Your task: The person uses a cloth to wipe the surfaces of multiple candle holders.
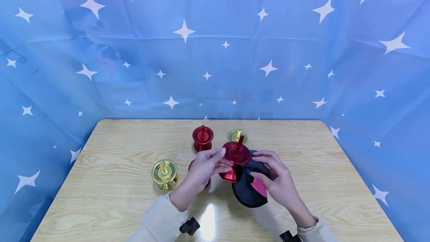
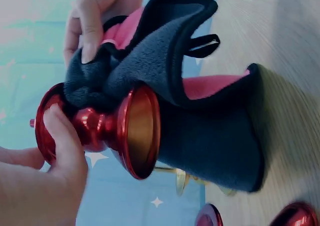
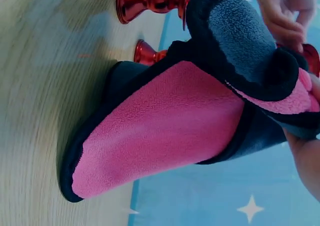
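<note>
Raised above the table, a shiny red candle holder (image 1: 235,159) with an upright red stick in its dish is gripped by my left hand (image 1: 209,167), thumb at the dish's edge. In the left wrist view the same candle holder (image 2: 97,128) shows its hollow base. My right hand (image 1: 278,176) pinches a dark grey cloth (image 1: 246,191) with a pink reverse and black edging, bunched against the holder's side. The rest of the cloth (image 3: 165,126) hangs in folds toward the tabletop, pink side showing in the right wrist view.
On the wooden table (image 1: 121,141), another red candle holder (image 1: 202,146) stands at the back. A gold one (image 1: 164,183) stands left of my hands; a second gold one (image 1: 231,136) is partly hidden behind the raised holder. One more red holder (image 1: 207,185) is mostly behind my left hand.
</note>
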### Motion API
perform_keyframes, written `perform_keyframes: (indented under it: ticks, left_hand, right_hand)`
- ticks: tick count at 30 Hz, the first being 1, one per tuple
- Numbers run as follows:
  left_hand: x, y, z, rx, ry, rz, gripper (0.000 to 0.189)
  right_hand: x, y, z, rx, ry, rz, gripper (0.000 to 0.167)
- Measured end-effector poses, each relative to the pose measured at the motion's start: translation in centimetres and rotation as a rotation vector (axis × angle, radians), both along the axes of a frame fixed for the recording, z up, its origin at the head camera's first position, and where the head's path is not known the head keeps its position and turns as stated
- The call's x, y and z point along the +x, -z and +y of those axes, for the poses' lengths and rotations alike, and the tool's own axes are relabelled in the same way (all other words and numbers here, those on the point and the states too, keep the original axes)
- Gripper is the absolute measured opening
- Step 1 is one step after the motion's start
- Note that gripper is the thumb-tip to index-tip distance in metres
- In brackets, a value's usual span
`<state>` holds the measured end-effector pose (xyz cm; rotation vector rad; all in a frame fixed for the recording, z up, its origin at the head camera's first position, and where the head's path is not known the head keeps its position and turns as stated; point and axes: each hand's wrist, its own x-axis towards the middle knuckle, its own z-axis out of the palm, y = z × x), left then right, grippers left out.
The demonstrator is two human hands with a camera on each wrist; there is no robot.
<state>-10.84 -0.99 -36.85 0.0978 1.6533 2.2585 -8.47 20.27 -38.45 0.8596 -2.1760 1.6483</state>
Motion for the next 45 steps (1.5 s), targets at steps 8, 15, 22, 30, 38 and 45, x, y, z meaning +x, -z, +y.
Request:
perform_keyframes:
  ticks: [8,15,22,30,38,45]
  left_hand:
    - [0.2,1.2,-0.2,-0.35,-0.007,0.184,0.045]
    - [0.4,1.6,-0.4,-0.282,0.171,0.207,0.047]
    - [0.5,1.9,-0.1,-0.345,0.189,0.242,0.07]
    - [0.3,2.1,-0.2,-0.327,0.219,0.243,0.072]
    - [0.0,1.2,-1.1,-0.188,0.342,0.158,0.069]
    - [0.3,1.4,0.2,-0.429,0.188,0.289,0.066]
  right_hand:
    - [0.0,-0.1,-0.2,-0.01,0.032,-0.024,0.036]
    - [0.0,-0.6,-0.2,-0.002,0.064,-0.044,0.036]
    - [0.0,-1.0,0.0,-0.016,0.061,-0.081,0.034]
    - [-0.1,-1.2,0.2,-0.015,0.033,-0.074,0.034]
    - [-0.4,-1.0,0.9,0.012,0.019,-0.092,0.03]
    - [-0.2,-0.8,-0.8,0.037,0.088,0.049,0.035]
